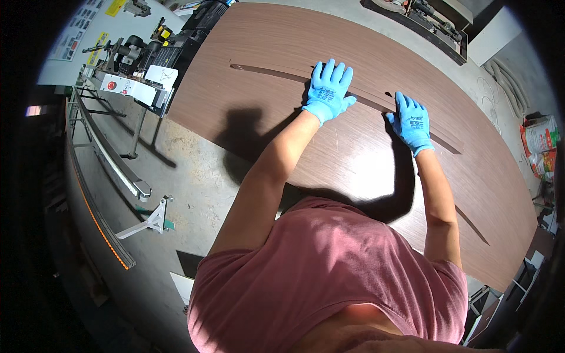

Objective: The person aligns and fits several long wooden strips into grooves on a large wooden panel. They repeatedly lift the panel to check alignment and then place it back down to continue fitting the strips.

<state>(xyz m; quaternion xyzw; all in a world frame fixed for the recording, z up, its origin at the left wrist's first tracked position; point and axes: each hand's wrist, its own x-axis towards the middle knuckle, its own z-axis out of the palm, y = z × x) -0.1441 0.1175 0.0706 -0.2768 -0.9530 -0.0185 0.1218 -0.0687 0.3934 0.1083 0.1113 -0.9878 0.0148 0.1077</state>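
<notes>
A large brown wood-grain panel [200, 100] lies flat in front of me. Across it runs a long, narrow dark-brown strip [265, 72], slanting from upper left to lower right. My left hand [328, 93], in a blue glove, rests flat over the strip near its middle, fingers spread. My right hand [411, 122], gloved alike, lies further right over the strip with its fingers stretched out and its thumb to the left. Neither hand grips anything. The parts of the strip beneath both hands are hidden.
Another short dark strip [472, 225] lies on the panel right of my right forearm. At left stand a machine [132, 85] and a curved conveyor-like rail [112, 150], with a white bracket stand [154, 219] on the floor. A tool tray [421, 26] sits beyond the panel; bags [540, 144] stand at right.
</notes>
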